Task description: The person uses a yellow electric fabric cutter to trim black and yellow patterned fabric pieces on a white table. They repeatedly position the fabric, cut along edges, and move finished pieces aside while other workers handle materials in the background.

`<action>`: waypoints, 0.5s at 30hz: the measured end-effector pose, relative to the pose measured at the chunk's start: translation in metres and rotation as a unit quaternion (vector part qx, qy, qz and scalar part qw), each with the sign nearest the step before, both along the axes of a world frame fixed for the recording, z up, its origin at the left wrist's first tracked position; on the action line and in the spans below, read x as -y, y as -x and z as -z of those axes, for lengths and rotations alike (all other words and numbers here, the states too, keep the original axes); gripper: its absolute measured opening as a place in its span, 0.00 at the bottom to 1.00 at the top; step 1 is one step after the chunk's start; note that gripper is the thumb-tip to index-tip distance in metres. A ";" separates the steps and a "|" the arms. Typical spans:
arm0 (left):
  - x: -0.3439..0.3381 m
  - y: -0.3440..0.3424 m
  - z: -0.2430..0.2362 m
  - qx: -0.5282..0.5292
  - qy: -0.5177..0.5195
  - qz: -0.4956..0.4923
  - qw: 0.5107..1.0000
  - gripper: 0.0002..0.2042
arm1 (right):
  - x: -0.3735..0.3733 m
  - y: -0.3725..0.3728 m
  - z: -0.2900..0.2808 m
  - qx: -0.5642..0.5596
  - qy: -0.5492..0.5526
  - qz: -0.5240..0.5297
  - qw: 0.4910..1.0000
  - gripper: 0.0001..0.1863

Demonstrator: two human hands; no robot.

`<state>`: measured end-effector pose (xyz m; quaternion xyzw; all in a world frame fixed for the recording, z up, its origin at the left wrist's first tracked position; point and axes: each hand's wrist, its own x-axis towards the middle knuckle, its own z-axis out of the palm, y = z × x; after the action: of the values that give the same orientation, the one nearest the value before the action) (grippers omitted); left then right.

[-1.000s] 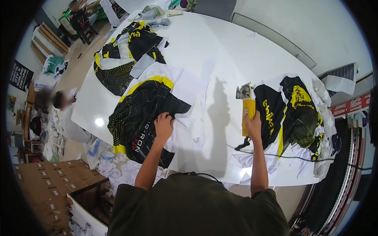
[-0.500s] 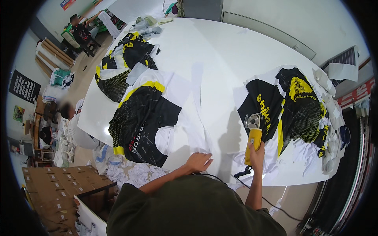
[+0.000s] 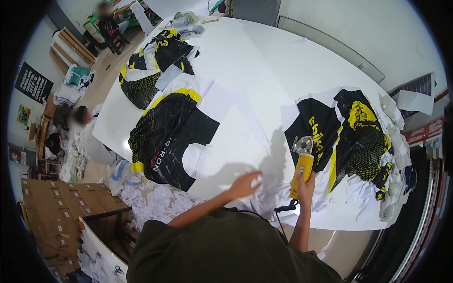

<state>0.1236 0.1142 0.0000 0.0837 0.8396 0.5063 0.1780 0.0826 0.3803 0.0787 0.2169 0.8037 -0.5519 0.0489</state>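
Note:
My right hand (image 3: 306, 185) grips a yellow handheld electric rotary cutter (image 3: 302, 173), its round blade and metal guard (image 3: 302, 145) pointing away from me, over the edge of a black and yellow printed fabric panel (image 3: 315, 122). A dark cord hangs from its lower end. Near the table's front edge, my left hand (image 3: 245, 184) has its fingers curled together, with a bit of white fabric (image 3: 258, 181) at the tips. To its left lies a black panel with yellow trim (image 3: 175, 141), its neckline curve facing right. White offcut fabric (image 3: 245, 118) spreads beyond it.
The white table (image 3: 264, 52) carries more black and yellow pieces (image 3: 163, 54) at far left and another printed panel (image 3: 361, 132) at right, with grey-white scraps (image 3: 398, 151). White scraps (image 3: 158, 207) heap below the front edge, beside cardboard boxes (image 3: 61, 207). Other people sit at left.
My left hand has lifted off the table and moved slightly right and away, white fabric at its fingertips. White offcut fabric has shifted. The cutter stays in my right hand, nearly still.

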 end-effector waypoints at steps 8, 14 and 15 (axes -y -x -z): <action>-0.023 0.110 0.025 -0.221 0.262 0.010 0.939 0.39 | 0.000 0.008 -0.020 -0.018 0.024 -0.003 1.000 0.24; -0.032 -0.042 0.099 -0.214 0.005 0.298 0.930 0.23 | -0.009 -0.001 -0.021 -0.019 0.044 0.014 0.999 0.23; -0.020 -0.044 0.083 0.147 -0.157 0.437 0.873 0.21 | -0.012 0.000 -0.022 -0.015 0.044 0.013 0.999 0.22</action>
<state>0.1680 0.1345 -0.0826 0.3937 0.5908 0.5085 0.4872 0.0823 0.3925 0.1005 0.2164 0.7762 -0.5908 0.0396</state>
